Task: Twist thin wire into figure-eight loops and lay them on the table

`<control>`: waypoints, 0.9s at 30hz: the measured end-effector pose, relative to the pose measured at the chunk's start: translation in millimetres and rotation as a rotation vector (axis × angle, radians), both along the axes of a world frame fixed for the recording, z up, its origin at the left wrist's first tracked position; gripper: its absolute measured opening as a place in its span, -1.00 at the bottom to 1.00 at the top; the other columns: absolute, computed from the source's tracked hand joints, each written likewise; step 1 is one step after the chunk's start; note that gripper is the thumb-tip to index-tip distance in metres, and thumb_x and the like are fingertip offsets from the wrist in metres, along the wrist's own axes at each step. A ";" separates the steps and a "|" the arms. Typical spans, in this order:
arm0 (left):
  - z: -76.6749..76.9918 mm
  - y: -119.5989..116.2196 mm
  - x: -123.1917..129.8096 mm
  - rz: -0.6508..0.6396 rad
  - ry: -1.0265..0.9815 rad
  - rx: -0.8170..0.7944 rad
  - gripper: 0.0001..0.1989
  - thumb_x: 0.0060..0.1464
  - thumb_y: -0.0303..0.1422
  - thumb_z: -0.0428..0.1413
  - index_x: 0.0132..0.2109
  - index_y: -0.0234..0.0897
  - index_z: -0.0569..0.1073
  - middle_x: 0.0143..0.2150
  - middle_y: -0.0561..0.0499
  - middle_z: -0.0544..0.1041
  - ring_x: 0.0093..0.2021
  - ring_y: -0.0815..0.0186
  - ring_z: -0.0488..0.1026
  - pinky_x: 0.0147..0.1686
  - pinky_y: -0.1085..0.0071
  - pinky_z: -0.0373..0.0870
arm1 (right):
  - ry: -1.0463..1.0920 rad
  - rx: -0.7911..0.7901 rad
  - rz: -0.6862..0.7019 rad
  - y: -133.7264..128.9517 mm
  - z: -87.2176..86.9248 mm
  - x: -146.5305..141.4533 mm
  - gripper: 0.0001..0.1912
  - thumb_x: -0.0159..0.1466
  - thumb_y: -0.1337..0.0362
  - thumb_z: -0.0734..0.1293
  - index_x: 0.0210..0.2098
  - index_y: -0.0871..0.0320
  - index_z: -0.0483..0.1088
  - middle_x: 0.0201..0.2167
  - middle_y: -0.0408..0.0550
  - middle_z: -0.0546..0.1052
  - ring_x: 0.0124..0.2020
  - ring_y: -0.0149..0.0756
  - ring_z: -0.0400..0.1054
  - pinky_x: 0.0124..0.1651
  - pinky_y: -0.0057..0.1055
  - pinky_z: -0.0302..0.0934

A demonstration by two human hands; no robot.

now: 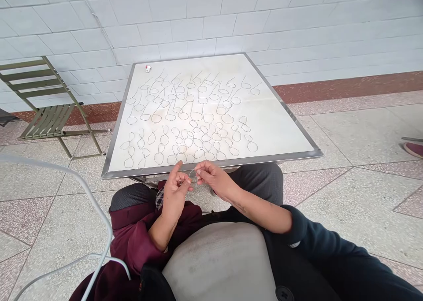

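Note:
Over my lap, just in front of the table's near edge, my left hand (176,184) pinches a thin, curved wire (191,172). The index finger of that hand points up, apart from the pinch. My right hand (209,175) grips the same wire by its other side, between thumb and fingers. Part of the wire is hidden by the fingertips. On the white table (277,129) lie many bent wires: single loops with a straight tail (156,118) in the far rows, and figure-eight shapes (252,144) in the near rows.
A small red and white object (148,68) sits at the table's far left corner. To the left stands a green folding chair (49,102). A pale cable or tube (95,199) curves at the lower left. Behind the table is a white block wall (205,27). A shoe (414,149) shows at far right.

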State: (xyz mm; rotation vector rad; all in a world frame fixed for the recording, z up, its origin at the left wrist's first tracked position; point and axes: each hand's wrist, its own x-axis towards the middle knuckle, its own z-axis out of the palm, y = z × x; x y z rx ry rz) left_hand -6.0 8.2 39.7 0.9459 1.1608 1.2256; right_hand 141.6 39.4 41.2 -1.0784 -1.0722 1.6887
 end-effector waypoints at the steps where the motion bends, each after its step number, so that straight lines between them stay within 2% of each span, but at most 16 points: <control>1: 0.6 0.1 0.3 0.008 -0.010 0.001 -0.38 0.04 -0.37 0.19 0.26 -0.22 0.26 -0.34 0.08 0.38 -0.36 0.39 0.33 -0.37 0.46 0.40 | 0.053 -0.027 -0.033 -1.6 -0.6 -2.7 -0.78 0.16 0.15 0.38 -0.29 0.13 0.35 -0.41 -0.22 0.38 -0.48 -0.48 0.30 -0.30 -0.41 0.25; 7: 1.6 0.1 0.6 0.031 -0.079 -0.012 -0.43 0.04 -0.38 0.20 0.21 -0.21 0.31 -0.33 0.09 0.37 -0.34 0.40 0.33 -0.36 0.47 0.39 | 0.241 -0.085 -0.121 -6.8 3.3 -12.0 -0.74 0.14 0.13 0.42 -0.25 0.11 0.37 -0.38 -0.23 0.37 -0.44 -0.49 0.30 -0.24 -0.40 0.27; 14: 3.1 0.5 2.8 0.024 -0.136 -0.064 -0.49 -0.03 -0.41 0.22 0.12 -0.19 0.42 -0.32 0.09 0.39 -0.34 0.41 0.35 -0.34 0.48 0.39 | 0.183 0.046 -0.149 -8.3 -4.5 -13.9 -0.77 0.15 0.16 0.40 -0.26 0.09 0.36 -0.31 -0.19 0.39 -0.38 -0.44 0.34 -0.22 -0.38 0.27; 20: 4.0 0.7 2.4 0.028 -0.165 -0.093 -0.52 -0.01 -0.39 0.21 0.11 -0.19 0.43 -0.31 0.07 0.39 -0.33 0.39 0.38 -0.29 0.44 0.40 | 0.113 0.084 -0.179 -7.0 -14.9 -16.4 -0.79 0.15 0.17 0.38 -0.28 0.09 0.32 -0.31 -0.19 0.38 -0.39 -0.42 0.37 -0.25 -0.38 0.28; 27: -0.1 1.6 1.5 -0.002 -0.155 -0.058 -0.52 0.02 -0.36 0.20 0.13 -0.17 0.42 -0.29 0.06 0.40 -0.30 0.38 0.38 -0.25 0.43 0.40 | 0.096 0.113 -0.182 -4.8 -18.4 -14.6 -0.81 0.17 0.19 0.35 -0.26 0.09 0.30 -0.31 -0.20 0.39 -0.39 -0.43 0.38 -0.23 -0.37 0.29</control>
